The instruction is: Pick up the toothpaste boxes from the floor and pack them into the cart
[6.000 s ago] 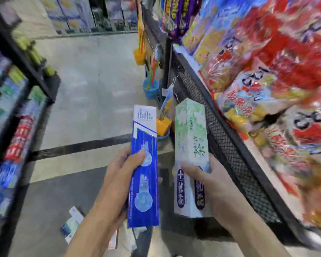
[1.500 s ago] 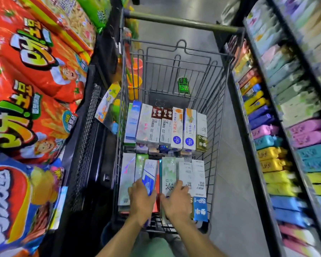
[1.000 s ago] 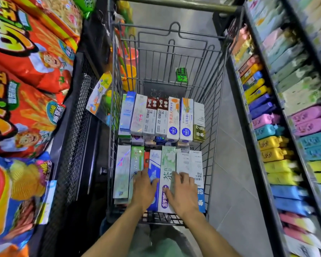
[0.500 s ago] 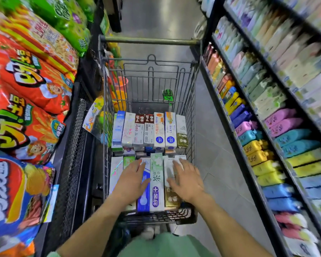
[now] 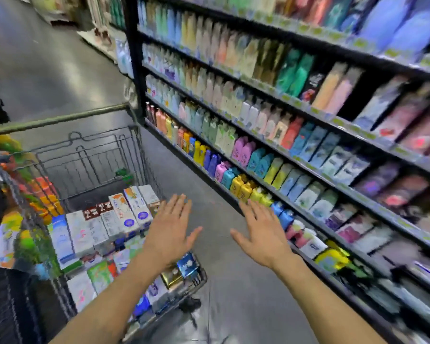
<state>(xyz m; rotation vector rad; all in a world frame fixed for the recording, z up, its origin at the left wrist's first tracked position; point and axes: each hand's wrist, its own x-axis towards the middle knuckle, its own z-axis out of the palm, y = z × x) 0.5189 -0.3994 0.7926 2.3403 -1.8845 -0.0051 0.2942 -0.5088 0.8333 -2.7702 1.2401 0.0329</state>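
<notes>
The wire shopping cart (image 5: 60, 119) stands at the lower left, its basket filled with toothpaste boxes (image 5: 104, 227) lying side by side in two rows. My left hand (image 5: 169, 232) hovers flat above the cart's right edge, fingers spread, holding nothing. My right hand (image 5: 261, 234) is out over the grey floor to the right of the cart, also spread and empty. No boxes on the floor are in view.
A tall black shelf unit (image 5: 296, 150) packed with coloured bottles and packs runs along the right side. The grey aisle floor (image 5: 209, 194) lies between it and the cart. Blurred snack bags (image 5: 18, 194) hang at the far left.
Both hands have lifted off the boxes in the cart and moved right, now empty and spread. The view has swung right toward the shelf of bottles.
</notes>
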